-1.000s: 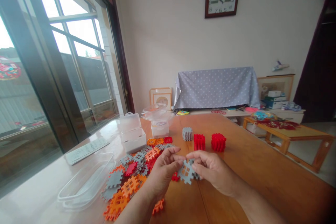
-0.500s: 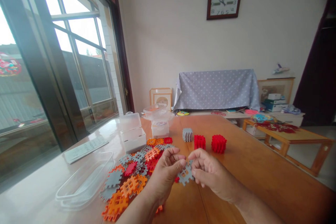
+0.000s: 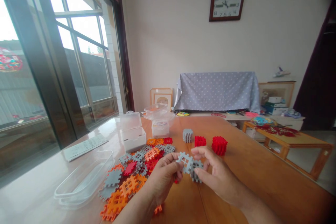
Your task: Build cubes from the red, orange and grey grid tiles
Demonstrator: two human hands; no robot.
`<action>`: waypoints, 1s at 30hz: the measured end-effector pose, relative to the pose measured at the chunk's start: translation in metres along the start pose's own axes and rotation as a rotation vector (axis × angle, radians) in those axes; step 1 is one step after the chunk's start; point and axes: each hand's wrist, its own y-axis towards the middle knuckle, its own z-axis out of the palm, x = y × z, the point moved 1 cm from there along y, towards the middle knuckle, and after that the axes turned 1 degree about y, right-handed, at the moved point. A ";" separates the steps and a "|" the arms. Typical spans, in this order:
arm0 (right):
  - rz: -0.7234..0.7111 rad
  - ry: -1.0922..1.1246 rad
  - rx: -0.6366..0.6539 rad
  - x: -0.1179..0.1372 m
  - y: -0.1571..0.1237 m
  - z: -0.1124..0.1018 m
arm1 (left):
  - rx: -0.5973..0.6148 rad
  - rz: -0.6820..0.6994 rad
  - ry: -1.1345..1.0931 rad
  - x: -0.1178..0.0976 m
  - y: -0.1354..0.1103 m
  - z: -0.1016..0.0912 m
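My left hand (image 3: 168, 169) pinches a light grey waffle-shaped building tile (image 3: 186, 163) by its left edge, tilted up above the table. My right hand (image 3: 214, 171) is just right of it, thumb and index finger spread apart. Between the hands is a small stack of grey tiles (image 3: 196, 177); my right thumb overlaps it, and I cannot tell whether they touch. A loose pile of orange, red and grey tiles (image 3: 128, 185) spreads left of my left hand, partly covered by my forearm.
A grey stack (image 3: 187, 135) and two red stacks, one at the right (image 3: 219, 145), stand beyond my hands. Clear plastic tub (image 3: 84, 182), open white box (image 3: 133, 139), another small box (image 3: 160, 129) and a printed sheet (image 3: 86, 147) lie on the wooden table (image 3: 252, 171).
The grey tile has risen slightly and is now in my left hand's pinch. My right hand has come off it and spread its fingers, and the grey stack between the hands shows more.
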 end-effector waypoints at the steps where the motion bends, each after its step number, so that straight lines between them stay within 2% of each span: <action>1: -0.019 -0.066 0.006 0.000 -0.001 -0.003 | -0.004 -0.013 0.028 0.000 0.000 0.000; 7: -0.151 -0.178 0.205 0.010 -0.002 -0.006 | 0.031 -0.083 0.093 -0.002 -0.004 0.005; 12: -0.085 -0.125 0.290 0.016 -0.002 -0.005 | 0.042 -0.081 0.061 0.001 -0.004 0.004; 15: -0.027 -0.124 0.223 0.008 0.000 -0.010 | -0.011 -0.059 0.058 0.006 -0.002 0.002; 18: 0.035 -0.171 0.073 -0.011 0.004 -0.019 | -0.117 -0.072 0.044 0.009 0.001 0.000; 20: 0.066 -0.202 0.031 -0.025 0.008 -0.022 | -0.168 -0.094 0.010 0.010 0.002 0.000; 24: 0.062 -0.236 0.032 -0.045 0.013 -0.022 | -0.142 -0.201 -0.070 0.013 0.001 0.000; 30: 0.084 -0.182 0.064 -0.047 0.014 -0.021 | -0.096 -0.317 -0.105 0.020 0.000 -0.002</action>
